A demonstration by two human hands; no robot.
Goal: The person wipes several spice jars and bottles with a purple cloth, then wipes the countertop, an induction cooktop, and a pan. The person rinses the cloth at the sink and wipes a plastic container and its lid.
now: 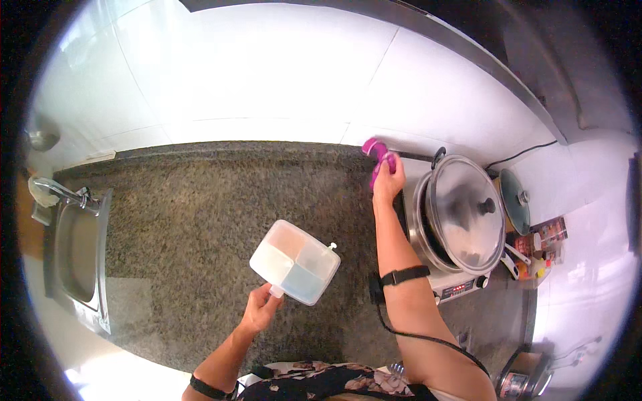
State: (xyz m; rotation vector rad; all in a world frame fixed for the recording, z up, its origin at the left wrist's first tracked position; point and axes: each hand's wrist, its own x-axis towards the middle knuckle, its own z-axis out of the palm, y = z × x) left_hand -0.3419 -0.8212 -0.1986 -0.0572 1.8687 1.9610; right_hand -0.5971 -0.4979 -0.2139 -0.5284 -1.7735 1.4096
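My left hand (261, 309) grips the near tab of a translucent plastic spice box (295, 262). Its lid covers several compartments, with orange-brown, pale and bluish contents or liners showing through. A small white latch knob sticks out at the box's right side. Farther off, beside the hob, my right hand (387, 178) holds a bunched magenta cloth (377, 153) with white markings, close to the wall. Part of the cloth is hidden behind my fingers.
On the right, a steel pot (421, 235) with a tilted lid (466, 210) stands on a lit hob (459, 289). Behind it lean a glass lid (515, 203) and packets (549, 238). A sink (77, 255) with a tap (67, 192) is left. A cable (416, 335) crosses my right arm.
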